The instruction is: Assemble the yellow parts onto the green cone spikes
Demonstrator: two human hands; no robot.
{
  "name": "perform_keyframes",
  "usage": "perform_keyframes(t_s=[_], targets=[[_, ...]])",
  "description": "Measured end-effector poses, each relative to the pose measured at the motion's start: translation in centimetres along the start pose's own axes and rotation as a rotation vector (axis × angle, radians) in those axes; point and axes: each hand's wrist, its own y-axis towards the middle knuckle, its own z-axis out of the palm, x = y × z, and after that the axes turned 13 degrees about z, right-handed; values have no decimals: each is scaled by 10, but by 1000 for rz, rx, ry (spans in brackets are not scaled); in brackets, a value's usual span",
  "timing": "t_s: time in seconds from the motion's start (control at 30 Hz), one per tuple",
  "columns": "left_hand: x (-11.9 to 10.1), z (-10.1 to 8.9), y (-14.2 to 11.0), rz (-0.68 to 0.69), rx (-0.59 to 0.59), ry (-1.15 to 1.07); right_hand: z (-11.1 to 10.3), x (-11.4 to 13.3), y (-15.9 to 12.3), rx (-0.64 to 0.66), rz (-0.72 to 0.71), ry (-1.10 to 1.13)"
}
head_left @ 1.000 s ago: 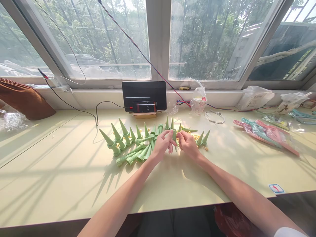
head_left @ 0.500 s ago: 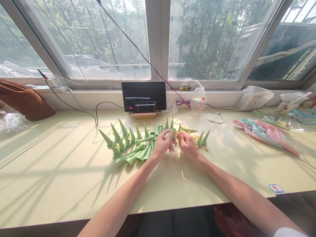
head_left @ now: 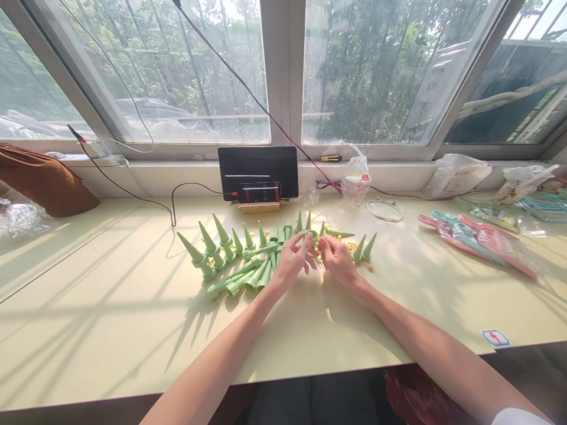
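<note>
My left hand [head_left: 293, 260] is closed, thumb and forefinger pinching a green plastic collar-like piece [head_left: 313, 234], with its other fingers loosely spread below. Just beside it, my right hand [head_left: 337, 258] is curled in a pinch; whatever lies between its fingertips is too small or hidden to name. Green plastic cones [head_left: 206, 236] stand upright in a row to the left, each on a collar. Long green tapered tubes [head_left: 241, 277] lie in a pile left of my hands. Two more cones [head_left: 364, 248] stand to the right, near small yellow pieces [head_left: 368, 267].
Behind the pile, a phone [head_left: 259, 192] leans against a black tablet [head_left: 258, 168] on a small stand. Packaged pink and teal items [head_left: 478, 239] lie at right, near a coiled white cable [head_left: 384, 210]. A brown bag [head_left: 48, 180] sits at far left.
Both hands stay in nearly the same place. The fingers of my left hand have shifted slightly around the green piece, and less of that piece shows between the hands.
</note>
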Motion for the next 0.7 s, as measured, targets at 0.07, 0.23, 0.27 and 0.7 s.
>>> perform_keyframes(t_s=[0.07, 0.23, 0.27, 0.7], targets=[[0, 0, 0, 5, 2, 0, 0, 0, 0, -1, 1, 2], [2, -1, 0, 14, 3, -5, 1, -2, 0, -3, 2, 4], [2, -1, 1, 15, 5, -9, 1, -2, 0, -1, 3, 4], [4, -2, 2, 27, -35, -49, 1, 0, -2, 30, 12, 25]])
